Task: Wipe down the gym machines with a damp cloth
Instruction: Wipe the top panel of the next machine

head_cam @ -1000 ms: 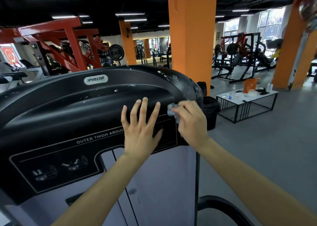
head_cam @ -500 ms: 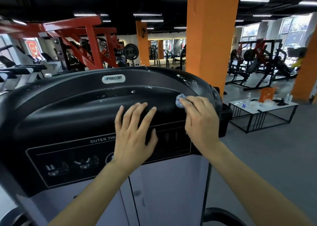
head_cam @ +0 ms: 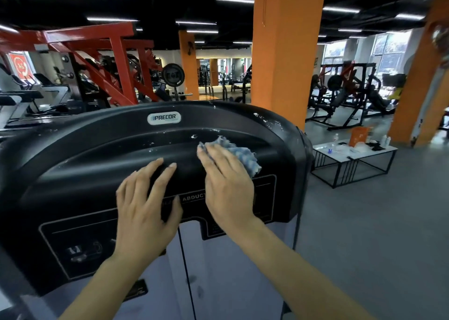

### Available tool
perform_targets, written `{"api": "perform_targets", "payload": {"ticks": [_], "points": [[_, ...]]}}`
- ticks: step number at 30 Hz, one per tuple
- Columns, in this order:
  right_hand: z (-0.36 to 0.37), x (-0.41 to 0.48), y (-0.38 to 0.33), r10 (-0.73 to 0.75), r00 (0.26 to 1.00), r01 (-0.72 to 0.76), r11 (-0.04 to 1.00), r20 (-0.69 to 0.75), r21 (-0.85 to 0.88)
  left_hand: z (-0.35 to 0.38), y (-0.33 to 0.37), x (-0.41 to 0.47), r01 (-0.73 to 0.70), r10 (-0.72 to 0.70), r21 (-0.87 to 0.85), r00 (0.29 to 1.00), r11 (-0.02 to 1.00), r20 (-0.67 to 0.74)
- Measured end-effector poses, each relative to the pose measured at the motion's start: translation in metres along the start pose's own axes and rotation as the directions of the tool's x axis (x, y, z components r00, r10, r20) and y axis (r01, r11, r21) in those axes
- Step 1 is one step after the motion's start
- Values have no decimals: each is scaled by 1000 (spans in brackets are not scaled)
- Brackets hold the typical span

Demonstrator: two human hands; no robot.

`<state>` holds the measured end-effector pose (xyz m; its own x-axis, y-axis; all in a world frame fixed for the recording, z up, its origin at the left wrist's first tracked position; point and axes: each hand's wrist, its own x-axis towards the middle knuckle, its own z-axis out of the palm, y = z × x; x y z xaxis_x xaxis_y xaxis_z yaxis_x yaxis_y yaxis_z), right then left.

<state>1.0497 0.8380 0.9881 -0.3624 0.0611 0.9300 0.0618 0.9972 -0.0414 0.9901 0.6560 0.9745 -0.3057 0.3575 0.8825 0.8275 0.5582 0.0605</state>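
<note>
On my feed the right hand (head_cam: pixel 226 183) lies flat, fingers straight, pressing the blue-and-white cloth (head_cam: pixel 243 153) onto the black shroud (head_cam: pixel 97 154) of the Precor machine, just below and right of the Precor badge (head_cam: pixel 164 118). The cloth sticks out past the fingertips. The left hand (head_cam: pixel 145 203) is spread wide and flat on that same shroud, just left of the right one, holding nothing. Behind the shroud there's an orange pillar (head_cam: pixel 281 52) and a red rack (head_cam: pixel 102 52), and off to its right a low white-topped table (head_cam: pixel 340 153).
</note>
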Motion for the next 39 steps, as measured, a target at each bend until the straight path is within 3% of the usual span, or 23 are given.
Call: {"api": "perform_targets", "payload": {"ticks": [2, 4, 8, 11, 13, 19, 24, 26, 29, 33, 35, 39], "points": [[-10, 3, 18, -94, 995, 93, 995, 44, 26, -3, -4, 4, -19, 19, 1, 1000, 1000, 11], [-21, 3, 44, -76, 997, 76, 997, 33, -5, -7, -8, 6, -37, 37, 7, 999, 999, 23], [-29, -6, 71, 162, 987, -160, 982, 8, -99, -26, -31, 3, -41, 39, 39, 998, 998, 47], [-17, -6, 46, 347, 935, -351, 934, -69, -69, -44, -59, -6, -33, 28, 80, 998, 996, 61], [-6, 1, 10, 390, 912, -399, 916, -124, -54, -54, -74, -14, -33, 26, 103, 997, 994, 66], [25, 8, -121, 137, 988, -133, 989, -69, 69, -75, -103, -20, -110, 103, 126, 993, 986, 63], [16, 8, -108, -137, 988, 130, 987, 69, 90, -87, -114, -15, -116, 116, 132, 993, 984, 12], [6, 8, -79, -55, 996, 54, 998, 72, 25, -92, -120, -15, -110, 111, 132, 994, 985, 4], [-4, 2, -53, 192, 981, -191, 980, 19, -57, -103, -131, -22, -104, 103, 123, 995, 987, 10], [8, 4, -85, 391, 918, -395, 915, -59, -83, -120, -152, -44, -92, 93, 115, 996, 989, -6], [19, 6, -121, 385, 919, -392, 916, -88, -82, -130, -164, -52, -74, 76, 109, 997, 991, -13], [39, 9, -203, 204, 977, -202, 979, -64, 40, -142, -182, -57, -34, 36, 102, 999, 994, -9]]}}
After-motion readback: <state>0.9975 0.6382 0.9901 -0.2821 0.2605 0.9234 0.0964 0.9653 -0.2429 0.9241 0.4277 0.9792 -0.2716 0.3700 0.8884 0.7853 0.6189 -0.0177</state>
